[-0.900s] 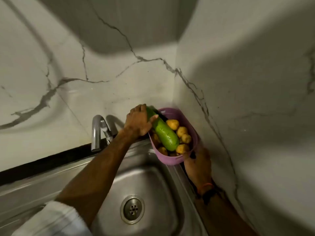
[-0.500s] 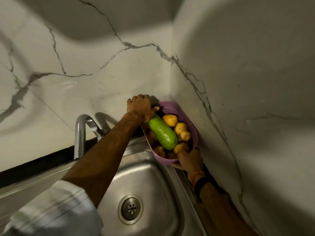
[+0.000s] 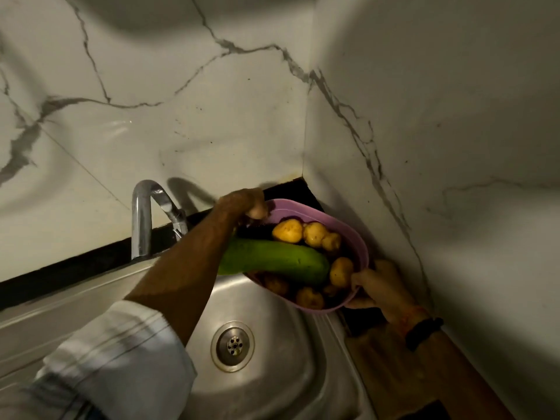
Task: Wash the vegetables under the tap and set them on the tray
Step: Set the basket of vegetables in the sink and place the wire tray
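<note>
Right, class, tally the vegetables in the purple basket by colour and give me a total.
Green gourd: 1
Yellow potatoes: 6 showing; more may lie hidden underneath
Total: 7 visible

- One pink basket [image 3: 354, 237].
- One long green gourd [image 3: 281, 262] lying in it.
- Seven potatoes [image 3: 288, 230] visible; more may be hidden.
- One tap [image 3: 142, 219].
- One steel sink [image 3: 272, 389] with one drain [image 3: 232, 346].
- Two hands [image 3: 245, 201] on the basket.
</note>
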`<state>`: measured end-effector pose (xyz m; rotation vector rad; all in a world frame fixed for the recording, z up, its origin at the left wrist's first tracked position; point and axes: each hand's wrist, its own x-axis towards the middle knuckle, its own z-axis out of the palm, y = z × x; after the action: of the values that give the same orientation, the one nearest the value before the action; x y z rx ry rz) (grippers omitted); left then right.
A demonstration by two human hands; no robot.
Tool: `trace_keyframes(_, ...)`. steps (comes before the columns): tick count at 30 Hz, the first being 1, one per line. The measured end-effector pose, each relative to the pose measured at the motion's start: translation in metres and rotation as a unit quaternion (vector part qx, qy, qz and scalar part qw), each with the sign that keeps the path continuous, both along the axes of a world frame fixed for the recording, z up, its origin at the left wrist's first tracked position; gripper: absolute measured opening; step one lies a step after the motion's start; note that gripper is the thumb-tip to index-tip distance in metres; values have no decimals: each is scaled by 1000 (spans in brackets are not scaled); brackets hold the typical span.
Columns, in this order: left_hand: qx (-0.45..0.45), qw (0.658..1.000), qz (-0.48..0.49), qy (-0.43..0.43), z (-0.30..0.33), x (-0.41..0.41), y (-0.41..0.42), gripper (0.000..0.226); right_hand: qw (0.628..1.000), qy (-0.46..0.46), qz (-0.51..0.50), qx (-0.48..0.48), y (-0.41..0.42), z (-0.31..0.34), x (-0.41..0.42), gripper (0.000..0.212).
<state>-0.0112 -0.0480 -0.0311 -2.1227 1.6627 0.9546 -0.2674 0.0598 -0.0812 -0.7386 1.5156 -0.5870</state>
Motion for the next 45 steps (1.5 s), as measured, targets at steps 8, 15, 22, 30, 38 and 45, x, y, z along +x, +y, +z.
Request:
trace_keyframes(8,-57,987,132,69,-42,42,52,33,998,35,56,1,-12,7,6,19)
trace_keyframes(15,-77,967,186,159,-50,55,86,40,993,65,87,-35,-14,2,13,33)
trace_keyframes(22,-101,942,245,208,-47,62,133,25,945,233,145,-177,-7,5,29,30)
trace_keyframes(30,-94,921,333,177,-65,80,204,30,873,312,298,-229,1,19,73,7)
trace_keyframes(38,-115,888,424,136,-96,131,257,36,858,288,366,-216,22,-13,130,17)
trace_keyframes(45,-73,866,482,110,-140,138,284,33,850,291,402,-176,33,-64,152,26)
